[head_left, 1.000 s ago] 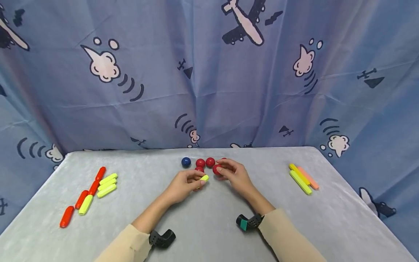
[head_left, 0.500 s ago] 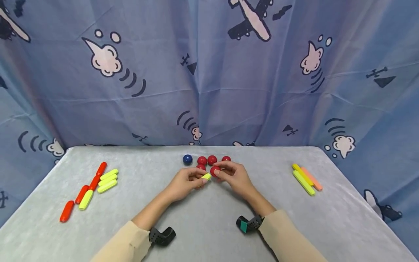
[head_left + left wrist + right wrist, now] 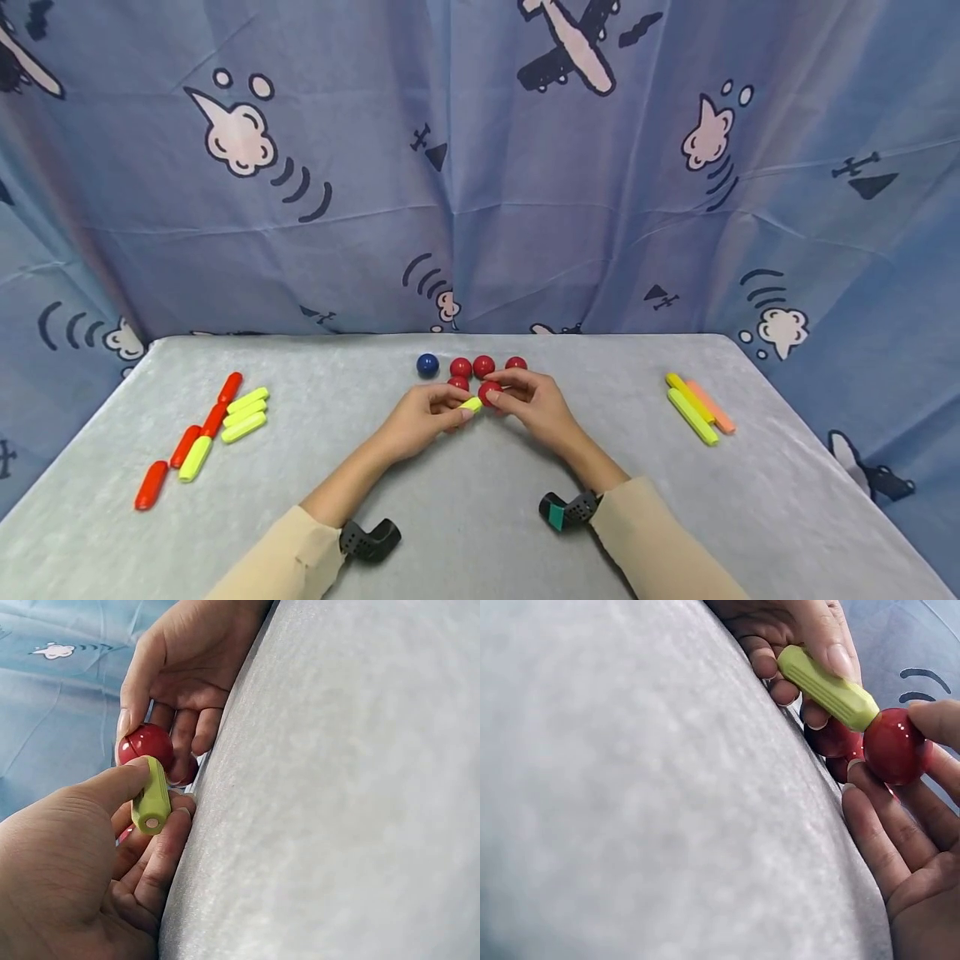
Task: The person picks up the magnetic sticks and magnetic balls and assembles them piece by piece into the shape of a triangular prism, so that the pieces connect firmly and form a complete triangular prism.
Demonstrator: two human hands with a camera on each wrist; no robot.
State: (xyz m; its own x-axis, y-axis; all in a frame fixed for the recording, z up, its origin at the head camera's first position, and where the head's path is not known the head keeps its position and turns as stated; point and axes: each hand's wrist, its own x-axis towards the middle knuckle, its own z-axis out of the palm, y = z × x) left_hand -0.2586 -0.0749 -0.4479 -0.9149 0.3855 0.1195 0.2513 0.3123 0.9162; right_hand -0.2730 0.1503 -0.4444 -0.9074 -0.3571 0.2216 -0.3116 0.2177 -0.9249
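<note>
Near the back middle of the table, my left hand [image 3: 420,423] pinches a short yellow-green magnetic rod [image 3: 472,404] between thumb and fingers. In the left wrist view the ribbed rod [image 3: 155,799] shows a small round metal disc in its near end. My right hand [image 3: 542,410] holds a shiny red ball [image 3: 489,392] with thumb and fingertips. The rod's far end meets that red ball [image 3: 896,746] in the right wrist view. Just behind the hands lie several more red balls [image 3: 483,366] and one dark blue ball [image 3: 427,365].
On the left of the table [image 3: 480,517] lie several red rods [image 3: 152,485] and yellow-green rods [image 3: 244,427]. A yellow-green rod [image 3: 692,417], a yellow rod [image 3: 690,398] and an orange rod [image 3: 711,407] lie together on the right. A blue patterned curtain [image 3: 360,275] hangs behind.
My right hand has brought the red ball slightly left, up to the rod's end. The left hand has barely moved, and the head view has shifted a little.
</note>
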